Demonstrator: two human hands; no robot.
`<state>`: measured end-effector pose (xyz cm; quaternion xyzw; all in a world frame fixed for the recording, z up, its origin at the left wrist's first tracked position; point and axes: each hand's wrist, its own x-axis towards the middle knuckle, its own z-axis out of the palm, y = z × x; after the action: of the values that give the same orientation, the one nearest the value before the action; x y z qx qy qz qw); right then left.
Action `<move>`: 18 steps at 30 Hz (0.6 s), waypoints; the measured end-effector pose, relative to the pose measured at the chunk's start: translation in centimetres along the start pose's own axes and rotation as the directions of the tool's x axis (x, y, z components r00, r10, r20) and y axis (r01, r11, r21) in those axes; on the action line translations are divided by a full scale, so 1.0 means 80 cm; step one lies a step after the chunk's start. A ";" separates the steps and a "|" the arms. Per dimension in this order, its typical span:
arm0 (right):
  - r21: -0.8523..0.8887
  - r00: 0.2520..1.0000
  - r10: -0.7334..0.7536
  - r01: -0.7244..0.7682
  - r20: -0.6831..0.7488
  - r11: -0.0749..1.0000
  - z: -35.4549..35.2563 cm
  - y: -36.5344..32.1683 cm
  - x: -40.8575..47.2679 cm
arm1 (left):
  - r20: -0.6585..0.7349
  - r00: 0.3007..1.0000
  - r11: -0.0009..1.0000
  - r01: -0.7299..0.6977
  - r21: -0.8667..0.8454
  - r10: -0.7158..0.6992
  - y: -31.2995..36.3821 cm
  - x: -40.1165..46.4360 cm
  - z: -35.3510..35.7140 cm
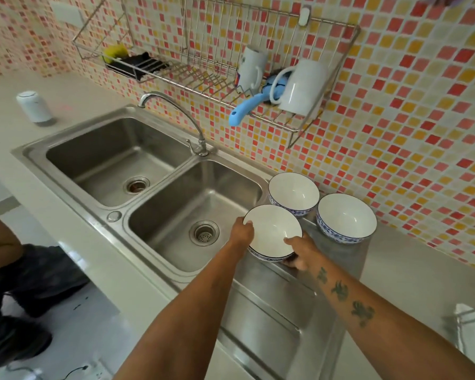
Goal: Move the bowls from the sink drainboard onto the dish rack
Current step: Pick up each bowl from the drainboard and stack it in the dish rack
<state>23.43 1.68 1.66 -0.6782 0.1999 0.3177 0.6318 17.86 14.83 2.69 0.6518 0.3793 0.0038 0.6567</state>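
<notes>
Three white bowls with blue patterned outsides are at the steel drainboard [274,311] to the right of the sink. The nearest bowl [272,231] is gripped on both sides: my left hand [242,231] holds its left rim and my right hand [302,252] holds its right rim and underside. Whether it rests on the drainboard or is lifted I cannot tell. A second bowl [294,192] stands behind it and a third bowl [346,216] to the right. The wire dish rack [203,75] hangs on the tiled wall above the sink.
On the rack sit two white mugs [302,86], a blue-handled brush [244,108], and a black tray with a yellow sponge [115,52]. A curved faucet [176,111] rises behind the double sink [159,185]. A white canister [35,105] stands at far left.
</notes>
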 end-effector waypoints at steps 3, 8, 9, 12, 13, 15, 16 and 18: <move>0.054 1.000 -0.022 0.022 0.008 0.998 -0.002 0.000 -0.013 | 0.015 1.000 0.996 0.021 -0.086 -0.019 -0.001 -0.005 0.000; 0.237 0.993 -0.111 0.118 -0.042 0.964 -0.019 -0.018 -0.064 | 0.097 0.995 0.973 0.010 -0.230 0.013 0.006 -0.018 0.011; 0.267 0.988 -0.142 0.154 -0.064 0.951 -0.025 -0.025 -0.080 | 0.123 0.992 0.962 0.008 -0.272 0.026 0.030 -0.053 0.011; 0.368 0.971 -0.222 0.239 -0.089 0.898 -0.049 -0.048 -0.141 | 0.198 0.972 0.938 -0.054 -0.344 0.128 0.083 -0.124 0.013; 0.391 0.964 -0.246 0.264 -0.097 0.882 -0.059 -0.056 -0.166 | 0.216 0.960 0.930 -0.092 -0.356 0.177 0.096 -0.145 0.015; 0.394 0.935 -0.327 0.354 -0.135 0.848 -0.081 -0.071 -0.219 | 0.229 0.935 0.894 -0.155 -0.420 0.269 0.120 -0.190 0.017; 0.393 0.910 -0.382 0.414 -0.161 0.821 -0.092 -0.078 -0.249 | 0.244 0.923 0.874 -0.159 -0.459 0.296 0.132 -0.210 0.020; 0.375 0.822 -0.516 0.569 -0.240 0.732 -0.114 -0.089 -0.311 | 0.341 0.884 0.848 -0.107 -0.518 0.319 0.157 -0.252 0.025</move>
<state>11.99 -9.68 23.90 -0.5677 0.0955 0.0255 0.8172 10.63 4.96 23.13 0.4904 0.1415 0.0351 0.8592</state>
